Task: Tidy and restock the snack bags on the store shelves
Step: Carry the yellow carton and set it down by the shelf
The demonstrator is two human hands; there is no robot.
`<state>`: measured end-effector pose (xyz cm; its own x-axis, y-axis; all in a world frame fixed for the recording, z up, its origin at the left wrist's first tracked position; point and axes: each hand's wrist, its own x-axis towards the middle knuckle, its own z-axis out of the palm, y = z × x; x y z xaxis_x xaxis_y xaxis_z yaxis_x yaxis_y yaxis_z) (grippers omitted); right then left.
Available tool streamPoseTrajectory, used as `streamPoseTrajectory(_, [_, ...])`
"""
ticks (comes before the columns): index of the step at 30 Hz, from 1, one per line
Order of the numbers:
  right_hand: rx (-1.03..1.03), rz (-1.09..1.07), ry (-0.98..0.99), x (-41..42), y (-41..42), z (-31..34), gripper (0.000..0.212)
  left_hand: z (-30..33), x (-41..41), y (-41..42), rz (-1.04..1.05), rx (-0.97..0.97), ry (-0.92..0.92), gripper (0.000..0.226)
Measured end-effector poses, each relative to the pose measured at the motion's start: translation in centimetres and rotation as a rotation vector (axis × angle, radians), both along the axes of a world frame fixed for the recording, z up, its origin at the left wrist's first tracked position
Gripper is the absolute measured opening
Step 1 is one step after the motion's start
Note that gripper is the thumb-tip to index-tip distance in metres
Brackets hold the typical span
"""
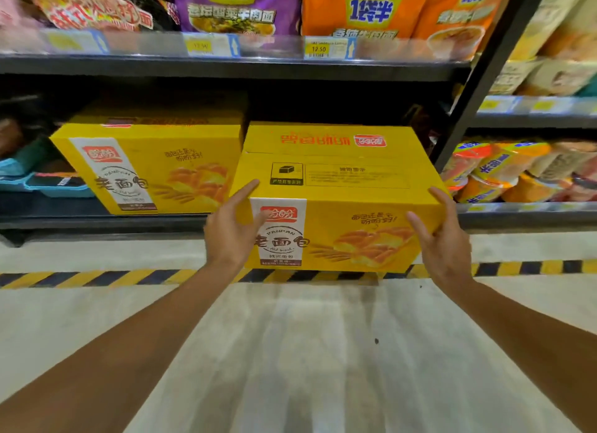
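At far left we see blurred teal trays [48, 182], then a yellow bread carton [151, 167] on the lower shelf [97, 221]. Our left hand [231, 232] and right hand [444, 238] clamp opposite ends of a second yellow carton [336, 213], its back reaching over the shelf edge. Noodle packs [504, 170] at right are cut off.
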<state>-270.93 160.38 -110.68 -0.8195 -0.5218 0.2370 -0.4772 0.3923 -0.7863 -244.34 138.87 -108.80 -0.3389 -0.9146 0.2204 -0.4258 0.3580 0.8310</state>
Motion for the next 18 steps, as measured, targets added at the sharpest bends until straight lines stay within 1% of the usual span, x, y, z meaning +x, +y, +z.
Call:
streamPoseTrajectory(2, [0.013,0.010,0.013,2.2,1.8,0.5,0.061,-0.6,2.3,1.7,0.025,-0.024,-0.003,0.059])
streamPoseTrajectory(6, [-0.108,-0.032,0.037,5.3,5.1,1.1,0.063,-0.2,5.8,4.0,0.032,-0.122,0.041,0.060])
streamPoseTrajectory(9, [-0.168,-0.060,0.051,6.6,6.5,1.3,0.066,1.4,7.4,4.0,0.034,-0.190,0.028,0.060])
streamPoseTrajectory(11, [-0.135,-0.099,0.052,8.0,7.3,1.9,0.071,2.5,8.8,4.5,0.014,-0.180,-0.019,0.057])
streamPoseTrajectory(13, [-0.064,-0.127,0.030,9.4,8.1,1.6,0.076,2.5,10.8,5.5,0.031,-0.120,-0.090,0.056])
streamPoseTrajectory(15, [0.011,-0.136,0.003,10.6,8.7,0.4,0.081,1.4,12.7,6.2,0.047,-0.049,-0.154,0.058])
streamPoseTrajectory(17, [0.030,-0.142,0.011,11.1,9.0,-1.3,0.088,0.1,13.7,6.4,0.013,-0.031,-0.197,0.060])
streamPoseTrajectory(18, [0.030,-0.132,0.011,11.1,8.9,-1.9,0.092,-0.3,13.9,6.1,-0.003,-0.024,-0.190,0.061])
